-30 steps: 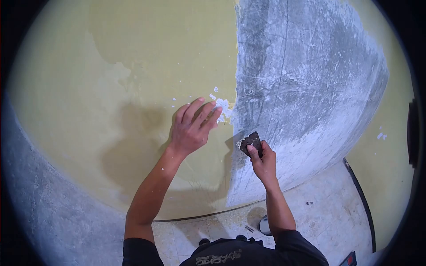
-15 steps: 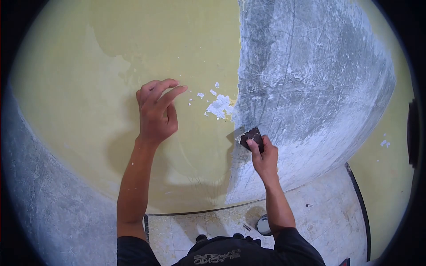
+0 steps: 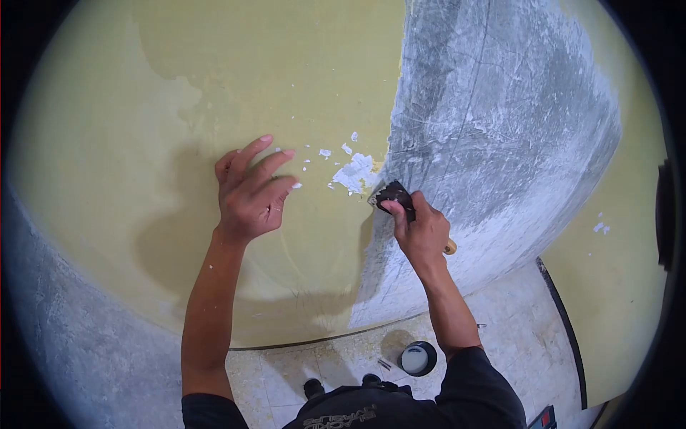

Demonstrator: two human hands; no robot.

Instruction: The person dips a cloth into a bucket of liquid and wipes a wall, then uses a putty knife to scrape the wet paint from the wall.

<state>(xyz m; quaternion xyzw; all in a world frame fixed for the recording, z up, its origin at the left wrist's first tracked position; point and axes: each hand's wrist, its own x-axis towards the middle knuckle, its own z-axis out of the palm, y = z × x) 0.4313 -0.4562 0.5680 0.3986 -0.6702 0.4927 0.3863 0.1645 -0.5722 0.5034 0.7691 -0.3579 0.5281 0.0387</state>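
Note:
My right hand [image 3: 423,232] grips a scraper [image 3: 394,201] with a dark, crusted blade; its wooden handle end pokes out below the fingers. The blade is at the edge between yellow-green paint [image 3: 286,64] and the bare grey wall [image 3: 500,129]. Just above and left of the blade is a white chipped patch [image 3: 355,174], with several small white spots scattered around it. My left hand [image 3: 250,196] is left of that patch, fingers spread and bent close to the painted surface, holding nothing. Whether its fingertips touch the wall cannot be made out.
On the floor [image 3: 300,372] below stands a dark bucket [image 3: 417,359] with pale contents, near my feet. A dark baseboard [image 3: 564,336] runs along the wall's foot. A red and dark object [image 3: 544,417] lies at lower right. Another grey wall section [image 3: 78,307] is at left.
My right hand has moved the scraper up and left to the paint edge, tilting the blade leftward. My left hand's fingers have spread apart. The view has shifted slightly.

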